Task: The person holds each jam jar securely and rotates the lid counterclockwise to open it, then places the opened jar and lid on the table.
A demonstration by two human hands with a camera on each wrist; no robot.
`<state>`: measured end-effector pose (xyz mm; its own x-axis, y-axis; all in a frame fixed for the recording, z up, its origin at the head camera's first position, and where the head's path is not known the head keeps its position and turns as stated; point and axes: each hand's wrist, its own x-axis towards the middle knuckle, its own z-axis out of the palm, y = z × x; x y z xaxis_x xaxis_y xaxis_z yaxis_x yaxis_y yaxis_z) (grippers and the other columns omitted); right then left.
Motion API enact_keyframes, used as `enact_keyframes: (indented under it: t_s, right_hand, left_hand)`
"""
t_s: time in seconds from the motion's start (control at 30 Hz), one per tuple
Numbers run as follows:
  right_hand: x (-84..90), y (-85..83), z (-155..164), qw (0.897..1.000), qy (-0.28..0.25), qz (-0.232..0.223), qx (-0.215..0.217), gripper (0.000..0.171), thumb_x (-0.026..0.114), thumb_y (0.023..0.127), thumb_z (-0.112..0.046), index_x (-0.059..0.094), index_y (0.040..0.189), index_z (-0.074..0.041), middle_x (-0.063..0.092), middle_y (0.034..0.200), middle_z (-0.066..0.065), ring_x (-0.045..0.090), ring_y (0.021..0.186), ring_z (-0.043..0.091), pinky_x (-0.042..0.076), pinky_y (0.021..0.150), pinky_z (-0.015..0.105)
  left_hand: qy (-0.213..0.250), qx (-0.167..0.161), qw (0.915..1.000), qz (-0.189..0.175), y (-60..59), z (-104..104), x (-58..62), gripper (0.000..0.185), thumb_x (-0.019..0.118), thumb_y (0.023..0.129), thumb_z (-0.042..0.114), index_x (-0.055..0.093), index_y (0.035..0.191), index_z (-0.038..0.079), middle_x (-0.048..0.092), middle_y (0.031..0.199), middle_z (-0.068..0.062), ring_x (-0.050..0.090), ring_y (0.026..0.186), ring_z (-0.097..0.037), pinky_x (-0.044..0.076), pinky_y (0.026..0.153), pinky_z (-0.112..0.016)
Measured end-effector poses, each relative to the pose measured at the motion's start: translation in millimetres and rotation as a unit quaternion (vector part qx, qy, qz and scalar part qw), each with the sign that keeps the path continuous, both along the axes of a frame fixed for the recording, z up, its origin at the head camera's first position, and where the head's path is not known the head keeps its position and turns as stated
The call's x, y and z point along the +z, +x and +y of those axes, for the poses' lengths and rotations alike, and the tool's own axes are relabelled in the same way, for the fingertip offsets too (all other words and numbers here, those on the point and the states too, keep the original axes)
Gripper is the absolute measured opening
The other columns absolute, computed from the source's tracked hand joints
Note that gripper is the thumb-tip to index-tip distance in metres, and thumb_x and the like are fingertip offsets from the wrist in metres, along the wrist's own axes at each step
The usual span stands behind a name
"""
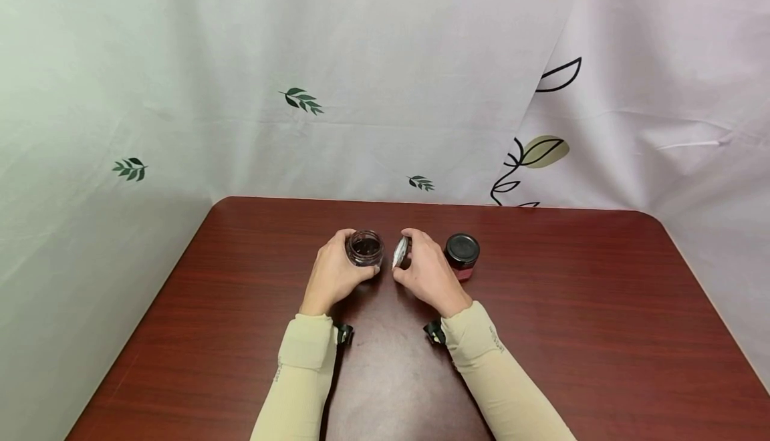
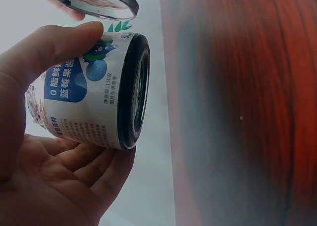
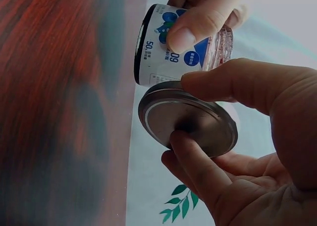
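An open glass jam jar [image 1: 365, 246] with dark contents is gripped in my left hand [image 1: 335, 272], the thumb across one side and the fingers round the other. In the left wrist view the jar [image 2: 91, 94] shows a white and blue label with blueberries, and its dark base is visible above the table. My right hand [image 1: 428, 268] pinches a round metal lid [image 1: 400, 252] on edge, its pale inner side turned towards the jar. From the right wrist, the outer face of the lid [image 3: 185, 124] shows with a fingertip on it, close beside the jar.
A second jar with a black lid [image 1: 462, 248] and a reddish lower part stands just right of my right hand. The reddish-brown wooden table [image 1: 571, 314] reaches back to a white curtain [image 1: 361, 140] printed with leaves.
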<state>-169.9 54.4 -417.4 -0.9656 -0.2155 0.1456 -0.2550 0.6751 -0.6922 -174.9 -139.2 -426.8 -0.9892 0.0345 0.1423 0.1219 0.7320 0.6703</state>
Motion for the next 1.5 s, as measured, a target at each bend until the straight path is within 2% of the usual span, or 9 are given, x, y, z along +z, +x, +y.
enact_keyframes:
  t_s: [0.23,0.6,1.0,1.5]
  right_hand:
    - [-1.6,-0.8,0.0,1.0,-0.012,-0.012,0.0,0.066,0.08,0.078,-0.004,0.052,0.136,0.003,0.061,0.122,0.018,0.07,0.097,0.022,0.056,0.082,0.033]
    - [-3.5,-1.7,-0.1,1.0,-0.004,-0.011,0.007,0.066,0.084,0.076,-0.005,0.053,0.134,0.006,0.061,0.121,0.021,0.071,0.094,0.023,0.056,0.08,0.033]
    - [-7.0,-3.6,0.7,0.999,0.0,-0.032,0.006,0.067,0.085,0.077,-0.005,0.053,0.134,0.005,0.06,0.123,0.022,0.07,0.094,0.023,0.056,0.079,0.033]
    - [-11.8,-5.8,-0.1,0.999,0.026,-0.042,0.009,0.067,0.084,0.077,-0.006,0.053,0.136,0.005,0.061,0.122,0.02,0.066,0.096,0.025,0.055,0.082,0.036]
  left_hand:
    - [0.001,0.0,1.0,0.001,0.0,0.2,-0.4,0.075,0.09,0.066,0.025,0.056,0.129,0.003,0.068,0.115,-0.014,0.064,0.106,-0.032,0.049,0.092,-0.047]
    - [-0.003,0.002,1.0,-0.006,-1.3,0.3,-3.2,0.075,0.089,0.068,0.025,0.055,0.131,0.002,0.067,0.117,-0.014,0.064,0.107,-0.033,0.049,0.092,-0.047]
    - [-0.005,0.004,0.9999,-0.012,-1.9,0.7,-6.6,0.075,0.089,0.069,0.025,0.055,0.131,0.001,0.067,0.116,-0.014,0.065,0.106,-0.032,0.05,0.091,-0.047]
    - [-0.002,0.01,0.9997,-0.022,-2.5,-0.2,-8.6,0.075,0.089,0.069,0.026,0.054,0.131,0.002,0.068,0.114,-0.014,0.065,0.105,-0.031,0.05,0.091,-0.047]
